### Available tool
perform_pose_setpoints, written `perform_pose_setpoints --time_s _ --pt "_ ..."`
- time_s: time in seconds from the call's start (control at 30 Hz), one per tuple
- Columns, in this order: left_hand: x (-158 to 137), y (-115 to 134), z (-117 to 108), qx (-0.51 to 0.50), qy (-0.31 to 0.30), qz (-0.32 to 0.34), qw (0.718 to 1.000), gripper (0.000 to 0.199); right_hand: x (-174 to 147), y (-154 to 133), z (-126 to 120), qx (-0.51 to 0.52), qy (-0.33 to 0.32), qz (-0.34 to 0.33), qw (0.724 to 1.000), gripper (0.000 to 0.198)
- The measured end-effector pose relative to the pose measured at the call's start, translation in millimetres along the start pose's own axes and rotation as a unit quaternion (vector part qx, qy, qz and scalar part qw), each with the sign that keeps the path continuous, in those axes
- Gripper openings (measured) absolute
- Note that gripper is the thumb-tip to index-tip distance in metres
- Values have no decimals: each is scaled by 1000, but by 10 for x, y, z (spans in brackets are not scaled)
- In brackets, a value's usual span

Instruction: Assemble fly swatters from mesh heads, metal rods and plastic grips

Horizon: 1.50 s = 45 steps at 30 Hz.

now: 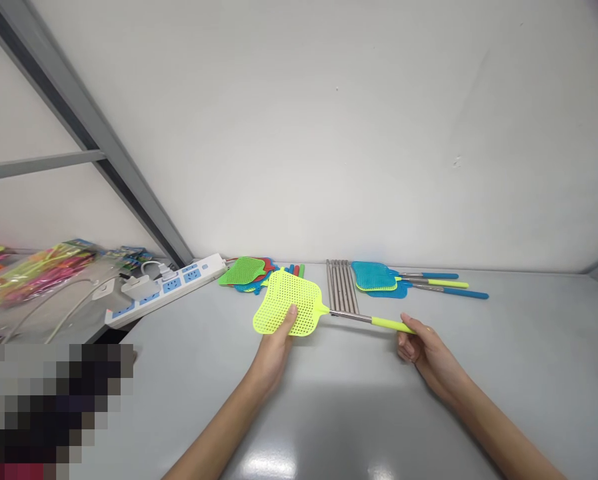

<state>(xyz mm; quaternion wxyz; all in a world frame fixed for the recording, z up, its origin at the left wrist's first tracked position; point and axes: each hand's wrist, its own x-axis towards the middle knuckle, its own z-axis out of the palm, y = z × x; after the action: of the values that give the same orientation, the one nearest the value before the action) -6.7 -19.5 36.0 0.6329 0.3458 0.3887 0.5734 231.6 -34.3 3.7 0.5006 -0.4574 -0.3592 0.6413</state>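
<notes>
A yellow fly swatter (pixel 299 293) with a perforated head, a metal rod and a yellow handle is held up level over the table. My left hand (pixel 277 340) grips its head, thumb on top and the other fingers hidden underneath. Around the end of the handle, my right hand (pixel 421 343) is closed. Behind the swatter lies a row of metal rods (pixel 341 283). To their right rest several finished-looking fly swatters (pixel 376 275) with blue and yellow handles. Left of the rods is a pile of loose swatter heads (pixel 245 270), green on top, beside coloured handles (pixel 299 270).
A white power strip (pixel 176 288) with chargers and cables runs along the table's left side. Farther left are plastic-wrapped bundles (pixel 53 267) in bright colours. A grey metal frame post (pixel 103 133) rises there. The wall (pixel 349 133) bounds the back of the grey table (pixel 193 373).
</notes>
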Motion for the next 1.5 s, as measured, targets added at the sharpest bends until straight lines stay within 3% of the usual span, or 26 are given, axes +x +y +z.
perform_pose_setpoints --time_s 0.47,0.8,1.03,1.23,1.5 --pt "-51 -72 25 47 -72 6 996 24 52 2 -103 21 6 -9 1000 41" --pt "-83 -148 52 80 -105 -10 991 30 47 -50 -102 7 18 -2 1000 41" --pt "-86 -186 61 106 -114 -12 988 31 81 -50 -127 63 18 -11 998 40" --pt "-145 -278 112 132 -137 -56 980 34 119 -70 -177 100 39 -33 994 40" --pt "-107 -275 95 64 -75 -49 994 34 164 -135 -341 55 81 -99 990 39"
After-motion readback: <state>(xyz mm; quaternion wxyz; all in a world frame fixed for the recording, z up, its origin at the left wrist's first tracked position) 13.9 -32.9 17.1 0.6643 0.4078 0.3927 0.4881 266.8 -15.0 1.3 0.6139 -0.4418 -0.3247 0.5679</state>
